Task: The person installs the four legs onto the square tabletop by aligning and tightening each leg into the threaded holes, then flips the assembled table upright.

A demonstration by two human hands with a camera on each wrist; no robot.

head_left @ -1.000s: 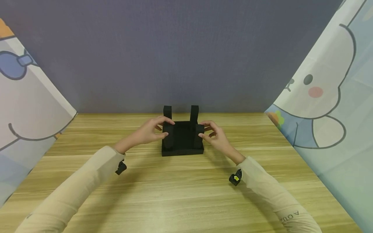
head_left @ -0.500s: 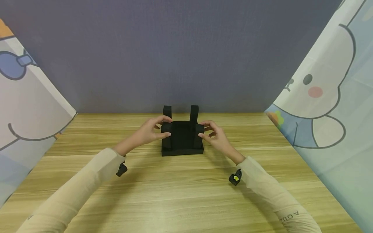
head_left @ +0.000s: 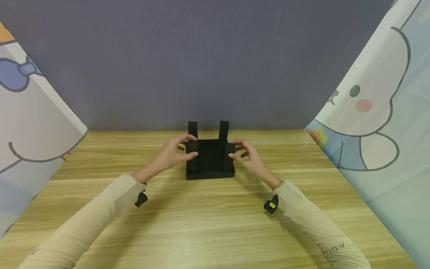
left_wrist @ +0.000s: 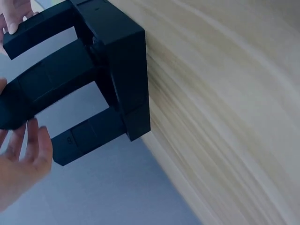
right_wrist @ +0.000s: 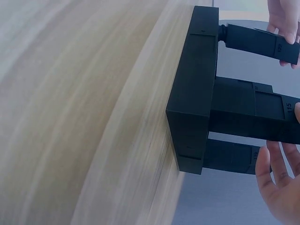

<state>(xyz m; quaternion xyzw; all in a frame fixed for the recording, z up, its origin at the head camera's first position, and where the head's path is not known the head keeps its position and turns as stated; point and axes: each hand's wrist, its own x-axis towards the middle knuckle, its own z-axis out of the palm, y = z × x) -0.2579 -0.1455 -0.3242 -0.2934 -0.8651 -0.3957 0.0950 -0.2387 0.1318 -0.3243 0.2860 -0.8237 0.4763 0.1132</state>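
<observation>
A square black base [head_left: 211, 175] sits on the table with posts standing up from its corners. My left hand [head_left: 171, 151] grips the top of the front left post [left_wrist: 51, 77] between thumb and fingers. In the right wrist view a small peg [right_wrist: 222, 33] shows at the foot of that post, in a narrow gap above the base. My right hand [head_left: 250, 158] pinches the top of the front right post [right_wrist: 253, 105]. Two rear posts, the left one [head_left: 193, 129] and the right one [head_left: 224, 130], stand untouched. Small raised digits mark some posts.
Wood-grain tabletop [head_left: 208, 224] extends around the base. Behind it rises a grey panel [head_left: 201, 67]. Cartoon-printed cloths, left [head_left: 33, 119] and right [head_left: 379, 104], flank the table. Small black cameras hang under the left [head_left: 141, 199] and right [head_left: 270, 205] wrists.
The front left post's top has shifted slightly left with my left hand, mostly in the first half second. My right hand has stayed where it was on the front right post.
</observation>
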